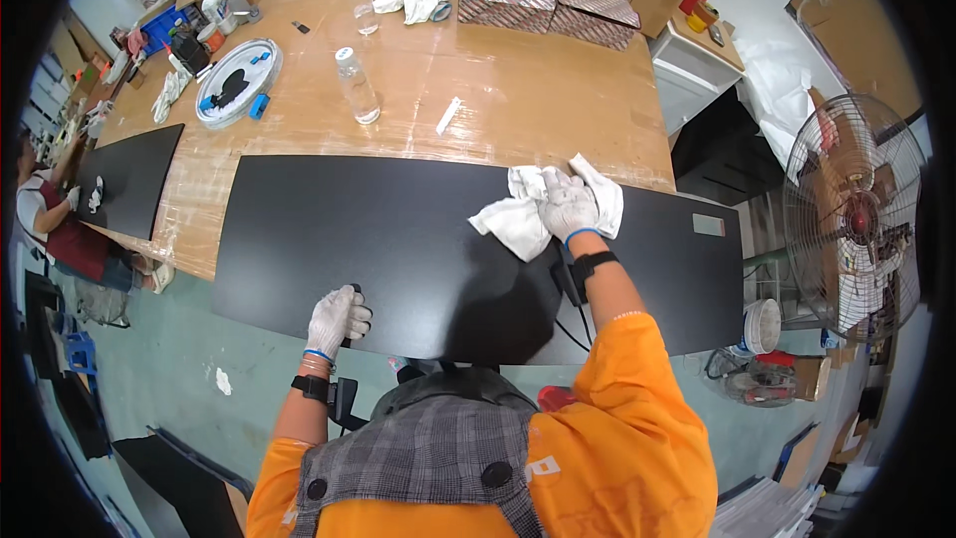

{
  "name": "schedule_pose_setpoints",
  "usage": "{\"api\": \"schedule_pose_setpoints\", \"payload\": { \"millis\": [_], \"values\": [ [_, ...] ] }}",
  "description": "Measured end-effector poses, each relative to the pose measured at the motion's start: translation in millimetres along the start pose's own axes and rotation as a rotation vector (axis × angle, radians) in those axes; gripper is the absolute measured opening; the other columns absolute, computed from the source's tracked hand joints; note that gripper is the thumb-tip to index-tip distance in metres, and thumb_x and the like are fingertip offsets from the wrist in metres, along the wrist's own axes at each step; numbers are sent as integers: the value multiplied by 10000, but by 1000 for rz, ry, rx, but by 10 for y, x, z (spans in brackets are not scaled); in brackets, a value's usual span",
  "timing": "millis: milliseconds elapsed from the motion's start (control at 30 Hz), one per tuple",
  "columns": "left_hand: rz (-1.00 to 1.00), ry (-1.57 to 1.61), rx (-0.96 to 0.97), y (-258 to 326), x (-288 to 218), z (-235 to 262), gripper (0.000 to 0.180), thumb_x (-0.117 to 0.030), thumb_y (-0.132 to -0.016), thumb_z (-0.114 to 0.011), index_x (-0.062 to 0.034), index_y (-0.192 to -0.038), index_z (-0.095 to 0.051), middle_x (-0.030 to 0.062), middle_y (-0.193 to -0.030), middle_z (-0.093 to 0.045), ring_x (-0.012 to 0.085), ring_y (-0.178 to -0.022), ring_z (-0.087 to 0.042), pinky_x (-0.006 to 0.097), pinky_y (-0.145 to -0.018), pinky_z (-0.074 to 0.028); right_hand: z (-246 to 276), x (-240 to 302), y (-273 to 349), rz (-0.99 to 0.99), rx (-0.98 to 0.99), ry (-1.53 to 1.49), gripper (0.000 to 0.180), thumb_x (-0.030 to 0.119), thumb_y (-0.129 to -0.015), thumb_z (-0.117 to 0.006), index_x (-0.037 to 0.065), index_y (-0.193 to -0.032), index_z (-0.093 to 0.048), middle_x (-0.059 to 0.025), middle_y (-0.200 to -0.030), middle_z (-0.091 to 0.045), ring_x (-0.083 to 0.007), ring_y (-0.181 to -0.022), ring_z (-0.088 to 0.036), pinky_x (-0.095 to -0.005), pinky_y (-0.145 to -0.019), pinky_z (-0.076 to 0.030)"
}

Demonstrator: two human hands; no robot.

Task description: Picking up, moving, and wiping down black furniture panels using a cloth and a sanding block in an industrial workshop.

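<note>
Working over a black panel (398, 219) laid on the table (309, 90). Pressing a white cloth (518, 229) onto the panel's right half with the gloved right hand (570, 205) — cannot tell whether clamped on it or merely flat against it. Resting the gloved left hand (340, 318) at the panel's near edge, left of its middle, with grip drawn together, contents unclear. Looks like wiping underway, unfinished — cannot separate wiped from unwiped stretches by the dark sheen. Presumably left: finishing the wipe and lifting the cloth off the panel.
</note>
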State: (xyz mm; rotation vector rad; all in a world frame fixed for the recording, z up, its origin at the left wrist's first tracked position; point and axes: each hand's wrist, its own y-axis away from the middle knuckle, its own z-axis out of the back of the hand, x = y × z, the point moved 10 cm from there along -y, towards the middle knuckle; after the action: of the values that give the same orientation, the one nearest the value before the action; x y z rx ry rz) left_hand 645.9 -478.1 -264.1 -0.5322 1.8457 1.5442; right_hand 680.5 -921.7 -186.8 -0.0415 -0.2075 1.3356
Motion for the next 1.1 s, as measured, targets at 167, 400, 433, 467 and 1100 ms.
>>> {"api": "schedule_pose_setpoints", "payload": {
  "millis": [167, 400, 433, 467, 1100],
  "values": [
    [-17, -58, -122, 104, -94, -6, 278, -309, -918, -478, -82, -759, -483, 23, -576, -490, 113, -411, -451, 244, -356, -337, 25, 72, 294, 64, 66, 20, 520, 288, -811, -569, 100, -1287, -476, -109, -1285, -536, -337, -1092, -520, -457, -925, -438],
    [-17, -159, -114, -25, -25, 56, 349, -423, -955, -490, -91, -854, -531, 52, -632, -568, 151, -436, -532, 262, -379, -439, 107, -1035, 225, -371, -68, 96, 614, 422, -853, -520, 76, -1351, -425, -137, -1348, -493, -350, -1215, -455, -424, -1065, -332],
    [-27, -153, -81, -43, -9, 84, 341, -412, -959, -483, -93, -848, -532, 60, -630, -575, 164, -433, -544, 269, -376, -450, 192, -1152, 370, -458, -215, 187, 601, 430, -857, -511, 66, -1330, -441, -147, -1308, -514, -345, -1198, -461, -429, -1053, -334],
    [-35, -139, -66, -61, 9, 173, 334, -400, -963, -477, -94, -841, -533, 69, -627, -582, 176, -430, -556, 276, -372, -462, 180, -1126, 421, -555, -61, 87, 555, 416, -862, -505, 38, -1267, -476, -165, -1176, -547, -336, -1132, -486, -448, -986, -359],
    [37, -466, 0, -276, -128, -176, 401, -430, -946, -443, -77, -771, -512, 82, -590, -578, 197, -402, -534, 304, -349, -451, 1239, -2541, 3568, -1221, -313, 328, 319, 366, -881, -498, 94, -961, -643, -128, -895, -676, -299, -846, -658, -424, -799, -511]
  ]
}}
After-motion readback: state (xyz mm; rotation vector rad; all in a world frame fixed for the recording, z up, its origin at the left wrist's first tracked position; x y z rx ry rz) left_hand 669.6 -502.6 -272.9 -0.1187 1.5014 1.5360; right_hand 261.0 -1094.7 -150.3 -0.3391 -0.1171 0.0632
